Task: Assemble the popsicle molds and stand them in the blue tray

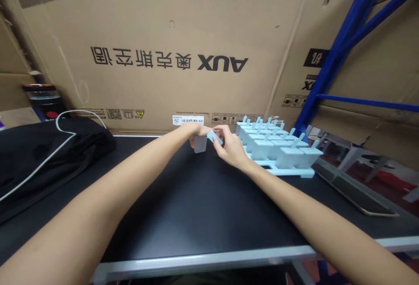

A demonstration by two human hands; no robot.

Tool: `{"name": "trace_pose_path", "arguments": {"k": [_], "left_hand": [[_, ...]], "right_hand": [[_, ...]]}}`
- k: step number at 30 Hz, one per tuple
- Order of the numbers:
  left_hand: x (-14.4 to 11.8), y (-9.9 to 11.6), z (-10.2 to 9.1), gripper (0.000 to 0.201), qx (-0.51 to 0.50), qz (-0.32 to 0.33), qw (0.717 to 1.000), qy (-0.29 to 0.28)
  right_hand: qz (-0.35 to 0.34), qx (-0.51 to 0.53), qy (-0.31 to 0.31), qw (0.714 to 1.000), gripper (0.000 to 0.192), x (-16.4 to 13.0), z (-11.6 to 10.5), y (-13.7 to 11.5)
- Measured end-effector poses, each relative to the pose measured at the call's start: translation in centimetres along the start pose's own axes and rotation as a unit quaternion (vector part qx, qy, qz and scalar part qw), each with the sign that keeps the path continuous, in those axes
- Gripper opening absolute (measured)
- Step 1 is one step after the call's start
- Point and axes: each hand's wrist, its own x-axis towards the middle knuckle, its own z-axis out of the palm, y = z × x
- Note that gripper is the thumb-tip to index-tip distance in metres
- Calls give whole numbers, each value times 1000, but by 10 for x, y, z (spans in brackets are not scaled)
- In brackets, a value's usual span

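Note:
Over the far middle of the black table, my two hands are close together. My left hand (198, 130) is closed around a pale translucent popsicle mold (200, 144), its fingers partly hidden behind it. Just right of that, my right hand (231, 146) pinches a light blue popsicle mold lid (213, 137) between thumb and fingers. Whether the lid touches the mold, I cannot tell. Beside my right hand stands a light blue rack (290, 172) carrying several popsicle molds (262, 149) upright, with stick handles poking up from their lids.
A big cardboard box (157, 23) walls off the back of the table (196, 215). At left lie a black cloth (85, 145) and a white cable (42, 163), with a dark jar (46, 101) behind. A flat dark panel (356, 189) and blue metal frame (337, 53) are at right.

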Motion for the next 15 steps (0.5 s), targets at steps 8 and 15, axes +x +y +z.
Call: {"name": "trace_pose_path", "arguments": {"k": [8,15], "left_hand": [[12,4,-17,50,-101,-60,993,-8],[-6,8,-15,38,-116,-28,985,-126]], "right_hand": [[12,29,-2,1000,27,3,-7,-1],[65,98,29,993,32,9,-12,-3]]}}
